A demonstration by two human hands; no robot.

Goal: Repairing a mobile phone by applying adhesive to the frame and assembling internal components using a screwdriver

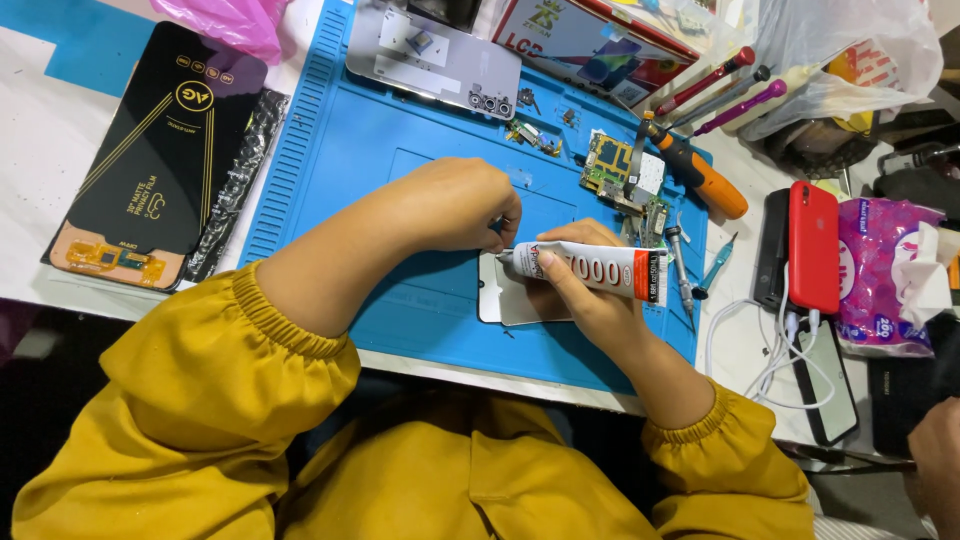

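Presently the right hand (pixel 590 290) is closed around a white glue tube (pixel 590 268), held level with its nozzle pointing left. The left hand (pixel 455 205) is curled, its fingertips (pixel 508 222) pinched at the nozzle tip (whether on a cap or the tip itself cannot be told).

Beneath both hands, on the blue work mat (pixel 330 180), lies a pale flat phone part (pixel 505 305), partly covered by the right hand. No bead of adhesive shows on its visible surface, so gluing appears not yet begun.

Disassembly looks well advanced: a circuit board (pixel 615 165) and small loose parts (pixel 535 133) lie at the far side of the mat, and a grey phone back (pixel 435 60) rests at its top edge. An orange-handled screwdriver (pixel 700 172) lies beside the board. Reassembly remains.
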